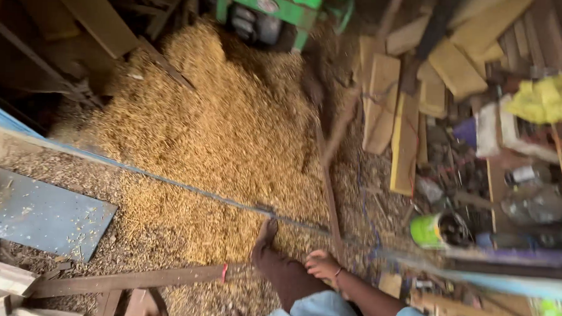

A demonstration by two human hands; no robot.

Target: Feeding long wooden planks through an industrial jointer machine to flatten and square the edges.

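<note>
One right hand (321,265) shows at the bottom edge, with its arm coming in from the lower right. Its fingers are curled together against one bare leg (283,271), and I can see nothing in them. The left hand is out of sight. The foot (267,229) of that leg touches one long thin blue-edged strip (186,186), which crosses the floor from the left edge to the right. The hand is just short of this strip.

To the left on the near side lie one dark wooden batten (133,280) and one flat blue panel (42,215) dusted with chips. To the right, one green can (429,230) lies on its side, near one clear bottle (535,204).

Beyond the strip spreads one big heap of yellow wood shavings (220,125). Right of it, two pale planks (382,102) lie side by side, with more stacked behind, too jumbled to count. One yellow cloth (548,95) hangs at the right edge. Farthest off stands one green machine (280,8).
</note>
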